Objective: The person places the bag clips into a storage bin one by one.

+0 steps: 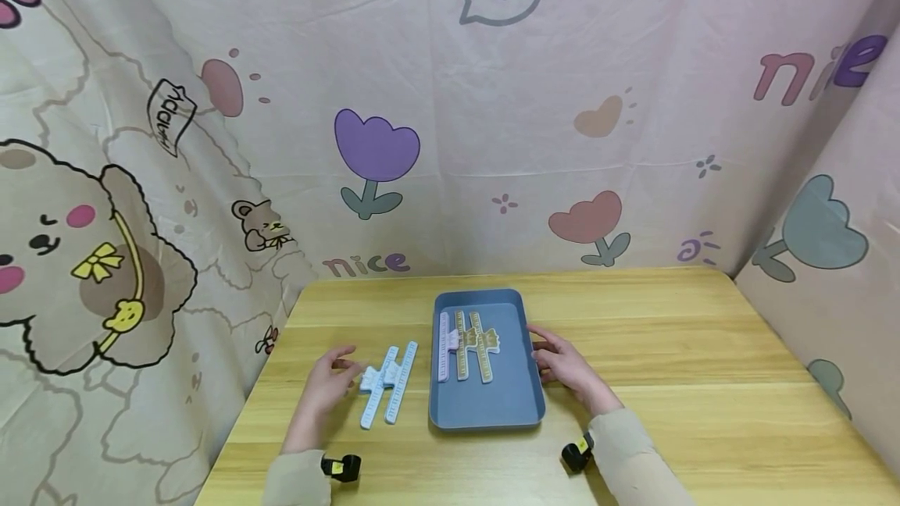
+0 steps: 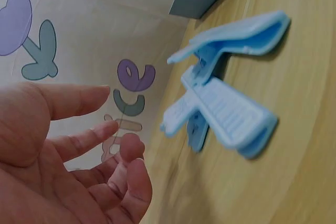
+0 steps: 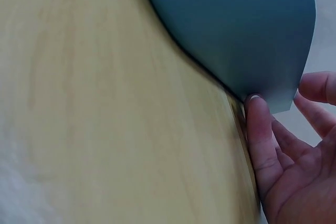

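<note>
While right hand [image 1: 565, 364] pinches tray [image 1: 509, 393] edge, left hand [image 1: 327, 383] gapes empty beside lower-centre blue clips [image 1: 401, 383], likely light, stiff, best pinched mid-bar.

Tray [image 1: 485, 406], centre of head view: plastic-looking, smooth, matt. Blue clips [image 1: 401, 383], lower left of centre: plastic-looking, smooth. Tabletop [image 1: 668, 381], bottom: wood-grained, slight sheen. Backdrop [image 1: 450, 61], upper frame: cloth, creased, matt.

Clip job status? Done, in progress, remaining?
Looks done: three clips lie in the blue tray. In progress: right hand touches the tray's side; left hand, holding nothing, is beside two light-blue clips. Probably remaining: those two, on the table outside the tray.
</note>
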A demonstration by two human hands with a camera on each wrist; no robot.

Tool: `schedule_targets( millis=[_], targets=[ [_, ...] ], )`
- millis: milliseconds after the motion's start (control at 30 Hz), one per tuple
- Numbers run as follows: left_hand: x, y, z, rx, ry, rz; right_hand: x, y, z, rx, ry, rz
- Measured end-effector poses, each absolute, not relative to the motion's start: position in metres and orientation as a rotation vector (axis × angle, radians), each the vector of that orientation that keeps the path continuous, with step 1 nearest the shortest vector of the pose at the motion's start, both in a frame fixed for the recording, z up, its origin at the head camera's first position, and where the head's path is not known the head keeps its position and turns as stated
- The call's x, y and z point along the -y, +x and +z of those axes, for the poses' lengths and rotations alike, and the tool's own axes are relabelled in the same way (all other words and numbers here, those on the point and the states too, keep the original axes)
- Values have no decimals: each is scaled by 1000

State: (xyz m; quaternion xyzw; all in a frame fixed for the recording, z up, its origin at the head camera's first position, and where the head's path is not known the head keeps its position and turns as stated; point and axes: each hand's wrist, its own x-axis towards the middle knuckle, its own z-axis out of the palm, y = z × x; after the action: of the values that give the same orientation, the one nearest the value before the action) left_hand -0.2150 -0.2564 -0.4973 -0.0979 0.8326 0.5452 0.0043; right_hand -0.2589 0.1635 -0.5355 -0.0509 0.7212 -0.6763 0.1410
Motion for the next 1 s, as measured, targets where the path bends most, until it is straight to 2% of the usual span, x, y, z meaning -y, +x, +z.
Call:
schedule_targets(
  millis=[633,1000],
  targets=[
    [257,-208,-508,-2534,-295,1675,-164,-260,-536,-2092,-127,-1942],
    [254,-215,-520,-2663,-265,1539,-164,-261,-538,-2096,-128,-1946]
  ],
)
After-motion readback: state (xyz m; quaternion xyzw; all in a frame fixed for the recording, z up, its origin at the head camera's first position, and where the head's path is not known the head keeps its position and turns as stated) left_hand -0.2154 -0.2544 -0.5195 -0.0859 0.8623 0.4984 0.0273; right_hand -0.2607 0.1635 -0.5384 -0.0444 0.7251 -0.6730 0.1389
